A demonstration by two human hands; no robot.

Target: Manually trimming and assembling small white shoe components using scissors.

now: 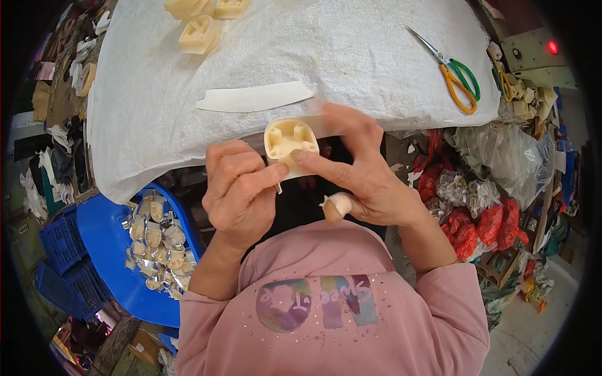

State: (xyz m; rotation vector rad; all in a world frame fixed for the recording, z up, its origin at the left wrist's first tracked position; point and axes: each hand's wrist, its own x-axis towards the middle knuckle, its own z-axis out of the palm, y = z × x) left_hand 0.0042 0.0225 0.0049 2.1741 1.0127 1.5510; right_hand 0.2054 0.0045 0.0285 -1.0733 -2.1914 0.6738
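Note:
A cream moulded plastic part (292,139), hollow with corner posts inside, is held upright above my lap at the table edge. My left hand (237,187) is closed on its lower left side. The thumb of my right hand (360,164) presses on its lower edge, while the fingertips are smeared by motion. A pale strip (318,127) runs along the part's right side toward these fingers; its far end is blurred. A worn light cover (337,207) sits on a finger of my right hand. Just beyond, a curved white strip (254,98) lies flat on the table.
White woven sheeting (351,56) covers the table. More cream parts (199,35) stand at the far left, and scissors (459,81) with green and orange handles lie right. A blue tub (119,250) at lower left holds several finished-looking pieces (162,241). Red and clear bags (483,213) crowd the right.

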